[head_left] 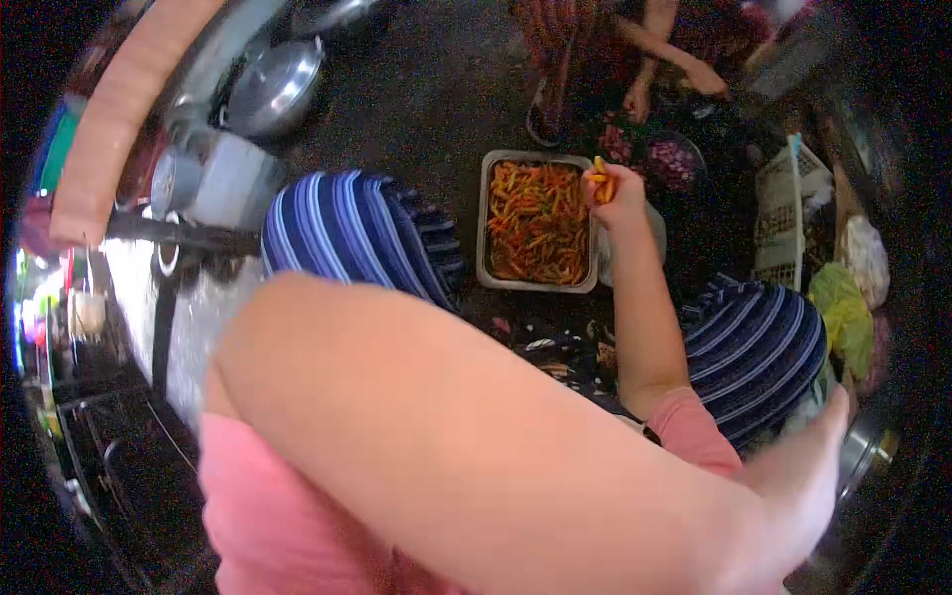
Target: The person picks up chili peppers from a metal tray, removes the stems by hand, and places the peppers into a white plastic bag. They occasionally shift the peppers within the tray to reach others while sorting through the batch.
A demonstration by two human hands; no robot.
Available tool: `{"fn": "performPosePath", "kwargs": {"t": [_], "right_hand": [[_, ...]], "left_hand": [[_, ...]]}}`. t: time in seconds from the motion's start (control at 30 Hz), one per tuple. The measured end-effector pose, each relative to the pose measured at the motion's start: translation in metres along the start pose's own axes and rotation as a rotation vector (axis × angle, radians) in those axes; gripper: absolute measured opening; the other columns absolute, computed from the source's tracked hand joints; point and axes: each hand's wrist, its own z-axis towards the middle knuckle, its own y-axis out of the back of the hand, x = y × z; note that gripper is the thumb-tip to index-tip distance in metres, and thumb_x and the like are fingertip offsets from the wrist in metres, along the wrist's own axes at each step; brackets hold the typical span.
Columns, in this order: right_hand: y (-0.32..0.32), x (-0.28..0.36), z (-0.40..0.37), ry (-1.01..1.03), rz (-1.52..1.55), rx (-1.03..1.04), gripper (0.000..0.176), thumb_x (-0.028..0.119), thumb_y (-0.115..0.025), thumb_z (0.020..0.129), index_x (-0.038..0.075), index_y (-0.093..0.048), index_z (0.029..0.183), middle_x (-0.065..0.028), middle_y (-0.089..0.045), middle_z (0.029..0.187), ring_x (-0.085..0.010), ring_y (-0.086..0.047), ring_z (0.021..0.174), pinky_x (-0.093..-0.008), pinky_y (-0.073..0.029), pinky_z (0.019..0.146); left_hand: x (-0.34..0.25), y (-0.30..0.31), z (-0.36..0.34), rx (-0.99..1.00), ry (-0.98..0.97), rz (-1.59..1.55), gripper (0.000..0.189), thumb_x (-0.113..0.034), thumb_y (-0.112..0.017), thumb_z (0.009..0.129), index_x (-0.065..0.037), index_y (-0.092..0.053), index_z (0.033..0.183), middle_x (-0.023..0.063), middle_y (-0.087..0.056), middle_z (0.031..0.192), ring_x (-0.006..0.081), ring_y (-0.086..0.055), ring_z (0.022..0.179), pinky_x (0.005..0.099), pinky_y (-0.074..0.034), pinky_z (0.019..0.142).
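Note:
My right hand (620, 198) is closed around a few yellow-orange chili peppers (604, 186), just off the right rim of a metal tray (482, 233). Red, orange and greenish chilies (540, 223) fill that tray. My left arm crosses the lower part of the view from left to right, large and close to the camera. It ends in my left hand (798, 486) at the lower right, near a metal pot (865, 456). Motion smears this hand, so its fingers and anything in them cannot be made out. Behind my right forearm a pale round container (654, 243) is partly hidden.
Across from me, another person's hands (640, 99) work near a bowl of chopped pinkish-purple pieces (672, 164). A pale plastic basket (778, 213) and a yellow-green bag (843, 312) are at the right. A large metal pan (278, 87) stands at the upper left.

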Motion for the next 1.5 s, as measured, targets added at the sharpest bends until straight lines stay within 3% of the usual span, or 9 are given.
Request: {"fn": "performPosePath", "kwargs": {"t": [0.37,0.47,0.5,0.6,0.67,0.77,1.07,1.43,1.5], "right_hand": [[0.056,-0.006,0.027,-0.011,0.141,-0.131,0.028,0.017,-0.038,0.082,-0.002,-0.051,0.098,-0.0132,-0.056,0.078,-0.0222,-0.052,0.057,-0.03,-0.046,0.047],[0.09,-0.012,0.049,-0.094,0.25,0.128,0.023,0.021,-0.041,0.077,0.0,-0.05,0.081,-0.0133,-0.053,0.068,-0.028,-0.051,0.053,-0.0347,-0.045,0.047],[0.079,-0.013,0.042,-0.006,0.216,-0.21,0.025,0.022,-0.04,0.078,0.0,-0.05,0.081,-0.0143,-0.054,0.07,-0.0285,-0.052,0.056,-0.0368,-0.045,0.048],[0.128,-0.015,0.065,-0.07,0.318,-0.034,0.023,0.019,-0.042,0.08,-0.002,-0.052,0.08,-0.0156,-0.055,0.073,-0.0274,-0.055,0.06,-0.0352,-0.052,0.053],[0.101,-0.016,0.03,0.071,0.153,-0.323,0.021,0.018,-0.044,0.08,-0.001,-0.054,0.08,-0.0124,-0.057,0.075,-0.0258,-0.056,0.059,-0.0348,-0.052,0.049],[0.13,-0.026,0.055,0.09,0.171,-0.189,0.025,0.024,-0.044,0.078,0.005,-0.05,0.063,-0.0062,-0.051,0.06,-0.0217,-0.049,0.05,-0.0319,-0.04,0.041],[0.127,-0.001,0.006,0.367,0.188,0.335,0.036,0.027,-0.042,0.083,-0.003,-0.059,0.092,-0.0188,-0.06,0.091,-0.0329,-0.059,0.078,-0.0445,-0.051,0.073],[0.153,-0.023,0.041,0.385,-0.083,-0.244,0.016,0.014,-0.049,0.08,0.002,-0.059,0.083,-0.0103,-0.06,0.072,-0.0252,-0.058,0.06,-0.0356,-0.046,0.047],[0.199,-0.056,0.075,0.347,-1.0,-0.627,0.013,0.008,-0.059,0.073,0.002,-0.058,0.084,-0.0073,-0.06,0.07,-0.0254,-0.057,0.057,-0.0358,-0.043,0.041]], "left_hand": [[-0.002,0.025,-0.022,0.176,0.037,-0.133,0.019,-0.013,-0.05,0.066,-0.004,-0.054,0.082,0.0105,-0.054,0.081,0.0264,-0.054,0.074,0.038,-0.042,0.076],[0.003,0.027,-0.035,0.198,0.085,-0.12,0.021,-0.013,-0.05,0.067,-0.004,-0.054,0.086,0.0112,-0.054,0.085,0.0267,-0.055,0.076,0.0377,-0.043,0.076],[0.004,0.027,-0.041,0.19,0.102,-0.119,0.022,-0.013,-0.05,0.068,-0.004,-0.054,0.087,0.0114,-0.054,0.086,0.0269,-0.055,0.077,0.0376,-0.043,0.076],[0.007,0.031,-0.055,0.172,0.157,-0.1,0.024,-0.012,-0.049,0.069,-0.003,-0.054,0.09,0.012,-0.054,0.089,0.0272,-0.055,0.079,0.0374,-0.043,0.076],[0.009,0.033,-0.064,0.163,0.182,-0.1,0.025,-0.012,-0.049,0.069,-0.003,-0.054,0.093,0.0125,-0.055,0.091,0.0274,-0.055,0.08,0.0372,-0.043,0.077],[0.012,0.031,-0.062,0.188,0.174,-0.096,0.027,-0.012,-0.049,0.071,-0.002,-0.053,0.096,0.0131,-0.055,0.095,0.0278,-0.055,0.082,0.0369,-0.044,0.077],[0.021,0.037,-0.057,0.442,0.049,-0.345,0.034,-0.011,-0.048,0.074,-0.001,-0.053,0.106,0.015,-0.056,0.105,0.0289,-0.056,0.088,0.0361,-0.045,0.078],[0.18,0.013,-0.073,0.322,0.663,-0.029,0.046,-0.002,-0.056,0.072,-0.002,-0.051,0.117,0.0156,-0.059,0.108,0.0274,-0.058,0.09,0.0328,-0.045,0.081],[0.207,-0.007,-0.079,0.307,0.651,-0.084,0.044,-0.002,-0.058,0.072,-0.003,-0.052,0.116,0.0165,-0.06,0.105,0.0252,-0.059,0.09,0.0319,-0.046,0.081]]}}
